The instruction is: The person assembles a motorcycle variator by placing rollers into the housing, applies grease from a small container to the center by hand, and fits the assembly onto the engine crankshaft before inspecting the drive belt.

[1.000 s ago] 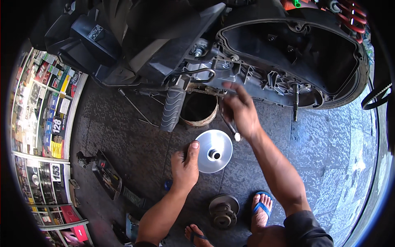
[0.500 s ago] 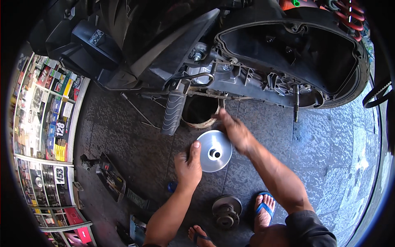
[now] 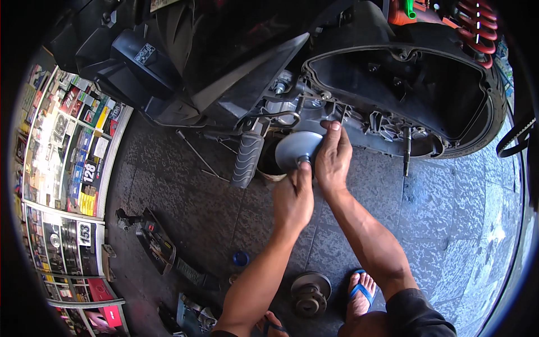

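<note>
My left hand (image 3: 293,199) grips a silver pulley disc (image 3: 295,146) with the thumb on its central hub. My right hand (image 3: 334,160) holds the disc's right side, fingers reaching up by the scooter's exposed engine casing (image 3: 365,130). The disc is raised just under that casing, partly in front of a dark round container (image 3: 269,175) on the floor. A metal shaft (image 3: 406,157) sticks out of the casing to the right, and the rubber-topped footpeg (image 3: 247,157) is left of the disc. What my fingers touch behind the disc is hidden.
A glass display case (image 3: 67,168) lines the left. On the floor lie long tools (image 3: 199,154), a black tray (image 3: 154,244), a blue cap (image 3: 241,258) and a heavy round part (image 3: 310,295) between my feet. A belt (image 3: 514,137) hangs at the right.
Both hands have moved up toward the engine casing, bringing the disc with them. My right hand, earlier off to the disc's right and above it, has closed onto the disc's side.
</note>
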Motion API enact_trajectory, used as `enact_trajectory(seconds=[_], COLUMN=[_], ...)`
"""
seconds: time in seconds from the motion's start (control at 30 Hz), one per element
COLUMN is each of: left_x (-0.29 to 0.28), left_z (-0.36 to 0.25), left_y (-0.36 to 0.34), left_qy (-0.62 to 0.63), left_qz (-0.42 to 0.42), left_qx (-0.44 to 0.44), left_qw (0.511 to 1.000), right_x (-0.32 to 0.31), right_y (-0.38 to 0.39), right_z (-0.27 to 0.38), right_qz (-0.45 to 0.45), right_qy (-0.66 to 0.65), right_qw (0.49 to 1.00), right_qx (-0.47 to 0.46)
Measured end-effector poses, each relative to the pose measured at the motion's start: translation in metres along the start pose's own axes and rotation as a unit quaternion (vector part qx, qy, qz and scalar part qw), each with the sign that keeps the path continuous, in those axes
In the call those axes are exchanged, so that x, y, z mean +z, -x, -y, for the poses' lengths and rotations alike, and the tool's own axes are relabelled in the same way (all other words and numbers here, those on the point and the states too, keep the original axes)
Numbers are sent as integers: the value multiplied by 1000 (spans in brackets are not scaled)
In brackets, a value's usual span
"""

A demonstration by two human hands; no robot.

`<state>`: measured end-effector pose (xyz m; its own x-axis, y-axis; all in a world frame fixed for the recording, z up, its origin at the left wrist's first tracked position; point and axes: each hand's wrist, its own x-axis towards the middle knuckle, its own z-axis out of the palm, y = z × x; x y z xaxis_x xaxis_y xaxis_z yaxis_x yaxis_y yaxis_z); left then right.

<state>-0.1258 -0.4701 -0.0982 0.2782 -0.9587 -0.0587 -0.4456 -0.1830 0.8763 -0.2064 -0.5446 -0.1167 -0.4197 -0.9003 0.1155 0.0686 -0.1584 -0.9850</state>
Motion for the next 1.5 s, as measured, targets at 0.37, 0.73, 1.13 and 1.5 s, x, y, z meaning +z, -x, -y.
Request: enact_trajectory(seconds=[0.37, 0.73, 1.13, 1.5], left_x=[1, 18, 22, 5], left_z=[-24, -12, -14, 38], left_y=[-67, -85, -130, 16], left_qy=[322, 437, 386, 238], left_qz=[29, 23, 129, 164], left_qx=[-111, -143, -142, -171], left_qw=[940, 888, 902, 942], right_x=[30, 14, -113, -197], right_y=[-29, -36, 70, 30], right_z=[3, -11, -5, 136], right_qz=[15, 85, 181, -54], right_qy=[-66, -105, -63, -87], right_qw=[995, 979, 980, 962], right_qx=[-78, -152, 59, -252])
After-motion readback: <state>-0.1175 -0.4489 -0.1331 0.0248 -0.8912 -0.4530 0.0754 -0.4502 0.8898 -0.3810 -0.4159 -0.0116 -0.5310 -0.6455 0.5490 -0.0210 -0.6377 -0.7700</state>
